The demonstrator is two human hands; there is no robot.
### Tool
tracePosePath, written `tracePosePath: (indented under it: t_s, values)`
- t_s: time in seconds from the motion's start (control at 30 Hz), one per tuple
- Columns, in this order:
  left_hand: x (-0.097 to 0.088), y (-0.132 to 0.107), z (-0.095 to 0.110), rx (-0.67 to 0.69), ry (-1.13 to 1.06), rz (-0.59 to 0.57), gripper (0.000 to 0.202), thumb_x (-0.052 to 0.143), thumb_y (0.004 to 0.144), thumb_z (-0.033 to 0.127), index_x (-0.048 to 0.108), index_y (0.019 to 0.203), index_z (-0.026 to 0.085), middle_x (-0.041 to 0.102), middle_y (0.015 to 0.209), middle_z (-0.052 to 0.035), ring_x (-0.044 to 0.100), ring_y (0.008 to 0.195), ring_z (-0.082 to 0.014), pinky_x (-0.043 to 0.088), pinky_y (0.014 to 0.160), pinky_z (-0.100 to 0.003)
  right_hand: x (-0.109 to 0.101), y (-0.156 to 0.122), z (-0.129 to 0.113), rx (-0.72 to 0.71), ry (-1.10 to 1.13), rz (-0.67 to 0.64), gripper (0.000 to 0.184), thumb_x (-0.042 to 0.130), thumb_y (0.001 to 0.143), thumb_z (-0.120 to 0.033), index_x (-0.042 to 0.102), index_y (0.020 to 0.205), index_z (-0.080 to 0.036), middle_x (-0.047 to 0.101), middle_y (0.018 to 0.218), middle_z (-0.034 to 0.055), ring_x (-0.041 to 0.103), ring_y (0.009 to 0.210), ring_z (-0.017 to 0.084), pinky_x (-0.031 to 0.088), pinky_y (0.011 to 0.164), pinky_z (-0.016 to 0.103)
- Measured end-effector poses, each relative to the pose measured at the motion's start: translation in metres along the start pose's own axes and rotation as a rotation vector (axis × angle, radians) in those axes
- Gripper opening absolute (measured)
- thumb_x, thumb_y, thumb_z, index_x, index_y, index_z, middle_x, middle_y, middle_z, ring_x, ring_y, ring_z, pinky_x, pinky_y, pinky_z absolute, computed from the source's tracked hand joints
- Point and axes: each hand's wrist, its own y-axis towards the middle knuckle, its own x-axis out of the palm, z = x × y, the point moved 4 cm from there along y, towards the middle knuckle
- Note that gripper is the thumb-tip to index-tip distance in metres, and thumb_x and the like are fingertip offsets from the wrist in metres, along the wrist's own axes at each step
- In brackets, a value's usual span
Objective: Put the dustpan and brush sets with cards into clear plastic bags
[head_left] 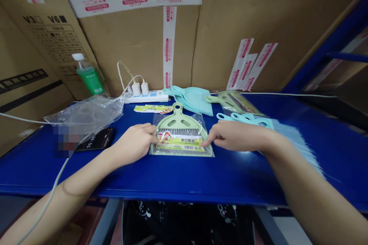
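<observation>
Bare forearms (pixel 310 195) reached over the blue surface (pixel 172 178); the left hand (pixel 133 143) and right hand (pixel 235 138), fingers half curled, touched opposite edges of a bagged green dustpan set (pixel 181 134) between them, neither clearly gripping. Just beyond lay a loose teal dustpan (pixel 191 99) and, behind the right hand, a teal brush (pixel 287 138); a phone (pixel 97 139) lay left.
</observation>
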Motion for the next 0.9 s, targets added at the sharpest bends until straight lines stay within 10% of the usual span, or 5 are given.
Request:
tracePosePath:
  t_s: [0.9]
  values:
    - [0.002, -0.003, 0.008, 0.145, 0.186, 0.237, 0.028, 0.04, 0.078, 0.005, 0.065, 0.078, 0.018, 0.058, 0.073, -0.0036, 0.054, 0.066, -0.0162, 0.04, 0.06, -0.029, 0.0, 0.013, -0.016, -0.064, -0.086, 0.138, 0.027, 0.041, 0.072, -0.007, 0.065, 0.069, -0.018, 0.066, 0.069, 0.0023, 0.054, 0.061, 0.013, 0.034, 0.058, 0.026]
